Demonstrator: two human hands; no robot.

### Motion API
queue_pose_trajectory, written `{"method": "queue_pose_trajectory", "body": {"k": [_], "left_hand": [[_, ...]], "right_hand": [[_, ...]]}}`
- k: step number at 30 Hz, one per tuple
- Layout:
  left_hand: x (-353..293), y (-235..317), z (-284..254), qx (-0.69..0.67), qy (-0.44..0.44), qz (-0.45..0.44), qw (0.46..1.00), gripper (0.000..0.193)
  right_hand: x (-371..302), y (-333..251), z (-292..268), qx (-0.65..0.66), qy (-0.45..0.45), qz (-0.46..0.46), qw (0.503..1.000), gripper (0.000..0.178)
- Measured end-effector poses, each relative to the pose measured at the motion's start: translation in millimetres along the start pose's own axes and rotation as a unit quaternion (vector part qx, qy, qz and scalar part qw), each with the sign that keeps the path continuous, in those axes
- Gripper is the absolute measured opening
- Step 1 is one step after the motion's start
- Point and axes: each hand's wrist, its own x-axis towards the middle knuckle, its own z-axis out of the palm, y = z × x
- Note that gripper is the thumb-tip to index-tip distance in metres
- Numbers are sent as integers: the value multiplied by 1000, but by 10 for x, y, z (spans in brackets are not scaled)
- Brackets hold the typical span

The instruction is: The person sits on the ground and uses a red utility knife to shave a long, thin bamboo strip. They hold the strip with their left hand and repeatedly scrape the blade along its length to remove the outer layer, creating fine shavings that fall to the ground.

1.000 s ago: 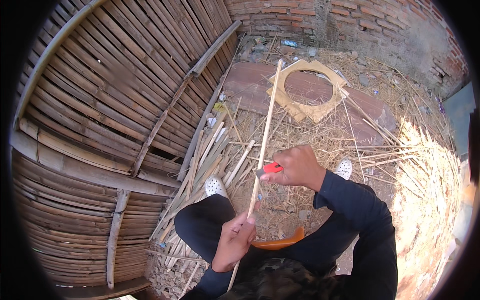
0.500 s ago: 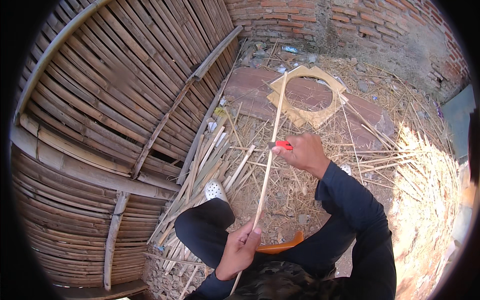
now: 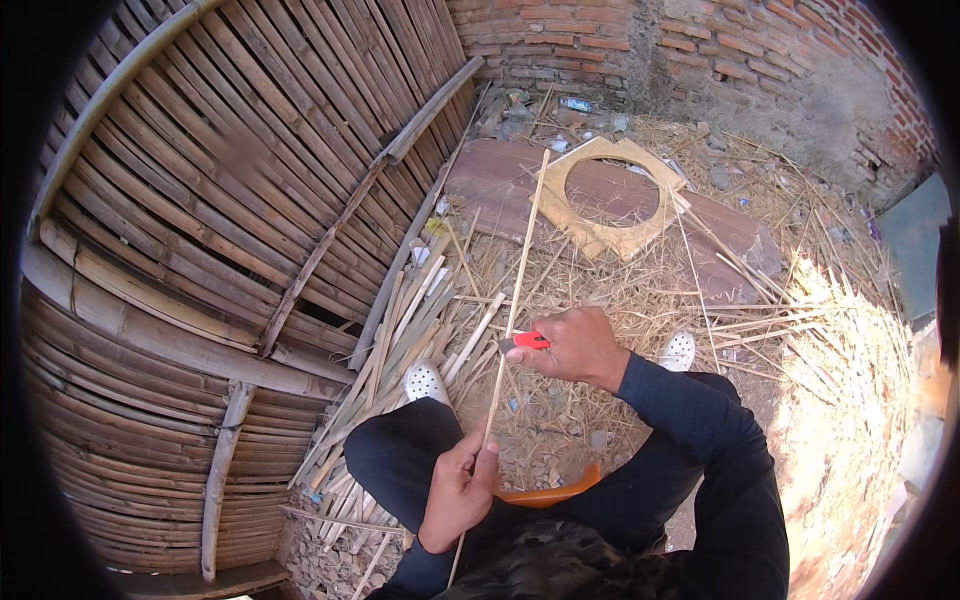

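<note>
Since the earlier frame, the red-handled knife (image 3: 532, 341) has been brought down along the stick (image 3: 525, 250) and nearer to the left hand (image 3: 458, 490), and the far tip of the stick has been shifted a little leftward. The stick's near part is clamped between the left thumb and fingers, and its near end is carried down past the left wrist. The knife is gripped in the right hand (image 3: 575, 347), with its grey blade set against the stick. The two hands are held apart, the right one farther up the stick. The stick is slanted between the knees, its far tip seen just beside a yellowish board (image 3: 603, 238) with a round hole. Beyond the left knee, pale strips (image 3: 405, 335) are heaped beside the bamboo wall (image 3: 170, 180). White shoes (image 3: 427, 382) are worn, and the ground is littered with straw (image 3: 600, 285).
</note>
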Motion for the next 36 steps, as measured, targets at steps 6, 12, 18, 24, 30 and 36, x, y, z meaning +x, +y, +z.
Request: {"method": "queue_pose_trajectory", "body": {"k": [6,12,18,24,30,36], "left_hand": [[-16,-30,-30,17,23,35,999,42],[38,-55,-65,38,28,23,999,43],[121,-188,-67,36,27,10,999,43],[192,-255,-109,101,59,54,992,41],[76,-231,-39,99,12,14,995,40],[-149,-149,-98,175,32,11,984,40]], "right_hand": [[56,-21,6,14,6,-54,998,64],[-48,-116,158,-13,-2,-77,997,64],[430,392,79,-27,1,24,999,66],[20,-62,310,21,-47,-51,997,66],[487,711,95,-31,15,84,996,66],[49,32,120,-28,-66,11,997,69]]}}
